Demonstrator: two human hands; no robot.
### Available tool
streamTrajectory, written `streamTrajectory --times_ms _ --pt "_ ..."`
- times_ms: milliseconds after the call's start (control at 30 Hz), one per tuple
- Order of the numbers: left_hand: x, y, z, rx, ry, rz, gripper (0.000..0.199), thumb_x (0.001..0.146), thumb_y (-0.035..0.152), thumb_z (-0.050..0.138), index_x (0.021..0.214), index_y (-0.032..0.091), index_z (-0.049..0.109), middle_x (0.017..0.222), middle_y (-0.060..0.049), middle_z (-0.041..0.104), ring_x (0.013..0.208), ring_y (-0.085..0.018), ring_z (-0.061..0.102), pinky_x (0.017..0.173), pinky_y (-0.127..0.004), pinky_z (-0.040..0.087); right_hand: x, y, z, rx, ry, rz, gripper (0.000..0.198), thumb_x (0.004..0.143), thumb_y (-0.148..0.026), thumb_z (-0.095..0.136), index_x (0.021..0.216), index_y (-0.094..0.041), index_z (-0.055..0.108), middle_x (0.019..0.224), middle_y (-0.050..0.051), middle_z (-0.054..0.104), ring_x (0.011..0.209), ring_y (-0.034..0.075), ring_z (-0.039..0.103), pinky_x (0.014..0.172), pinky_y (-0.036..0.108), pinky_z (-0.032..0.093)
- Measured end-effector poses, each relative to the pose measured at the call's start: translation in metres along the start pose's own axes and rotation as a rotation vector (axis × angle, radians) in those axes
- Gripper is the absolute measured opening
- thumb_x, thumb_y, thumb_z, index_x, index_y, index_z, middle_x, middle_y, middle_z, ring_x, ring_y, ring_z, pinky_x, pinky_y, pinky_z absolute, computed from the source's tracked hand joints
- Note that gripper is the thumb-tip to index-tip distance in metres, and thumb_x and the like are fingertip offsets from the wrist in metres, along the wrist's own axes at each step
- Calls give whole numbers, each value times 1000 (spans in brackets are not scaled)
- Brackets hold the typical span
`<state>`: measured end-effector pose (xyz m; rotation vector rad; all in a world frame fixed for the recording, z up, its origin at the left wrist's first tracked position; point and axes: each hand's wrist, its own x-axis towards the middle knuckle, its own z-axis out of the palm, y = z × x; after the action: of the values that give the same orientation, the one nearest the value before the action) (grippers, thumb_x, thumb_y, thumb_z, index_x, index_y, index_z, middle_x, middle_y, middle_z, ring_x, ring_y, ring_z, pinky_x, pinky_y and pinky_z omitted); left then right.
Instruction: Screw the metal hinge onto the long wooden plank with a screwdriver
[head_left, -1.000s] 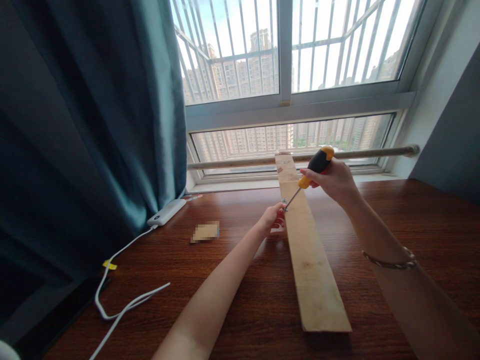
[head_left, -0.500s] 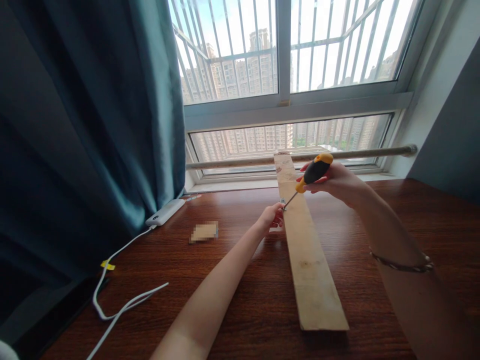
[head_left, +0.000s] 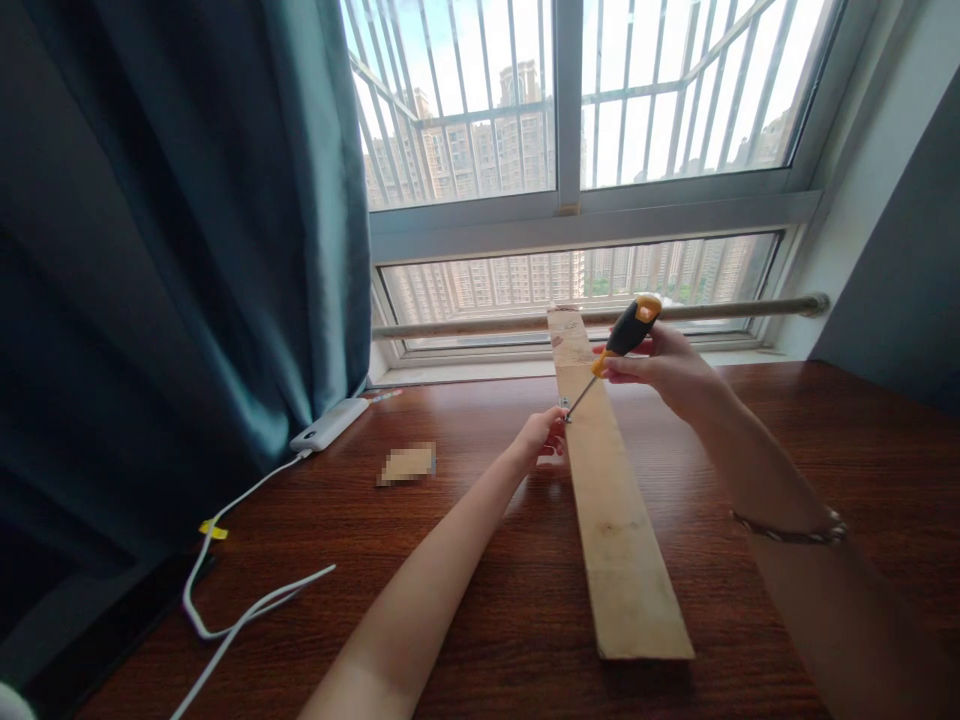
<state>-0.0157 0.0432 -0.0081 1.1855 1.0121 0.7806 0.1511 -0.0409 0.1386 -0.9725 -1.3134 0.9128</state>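
Note:
A long wooden board point(head_left: 615, 520) runs from near me towards the window, its far end at the rail. At the board's left edge sits a small shiny metal piece point(head_left: 565, 406), too small to make out its exact kind. My left hand point(head_left: 541, 432) pinches at this piece, thumb and fingers closed beside the board's edge. My right hand point(head_left: 667, 368) is closed around a screwdriver point(head_left: 632, 326) with a black and yellow handle. The screwdriver slants down to the left, and its tip meets the metal piece by my left fingertips.
On the brown wooden tabletop point(head_left: 480, 640), a blurred-out flat item point(head_left: 407, 464) lies left of my left arm. Farther left are a white power strip point(head_left: 328, 425) and a white cable point(head_left: 259, 607). A blue curtain point(head_left: 315, 220) hangs at left; a metal rail point(head_left: 465, 327) crosses before the window.
The screwdriver's handle has turned and risen slightly, and the fingers of my right hand have shifted on it. My right forearm has moved a little left. My left hand stays in place.

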Motion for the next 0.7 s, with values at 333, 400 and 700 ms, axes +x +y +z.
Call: streamTrajectory --times_ms 333,400,700 --pt "2 -2 -1 22 8 14 35 69 46 51 67 13 60 60 -1 56 38 -8 44 42 -23 29 4 15 2 -667 429 -325 37 55 -48 73 66 -16 56 60 5 64 56 23 63 54 34 49" --pt "0 -1 -1 25 5 17 35 69 47 50 67 13 60 61 -1 56 38 -7 43 42 -23 28 5 16 4 -619 438 -317 37 57 -47 72 68 -16 55 63 5 65 50 21 62 50 32 49" --pt "-2 -1 -1 41 -7 40 34 69 46 49 69 15 61 65 -1 58 41 -8 45 45 -24 32 3 6 -4 -121 61 -47 36 47 -28 79 74 -15 59 71 5 68 56 20 65 50 30 54"
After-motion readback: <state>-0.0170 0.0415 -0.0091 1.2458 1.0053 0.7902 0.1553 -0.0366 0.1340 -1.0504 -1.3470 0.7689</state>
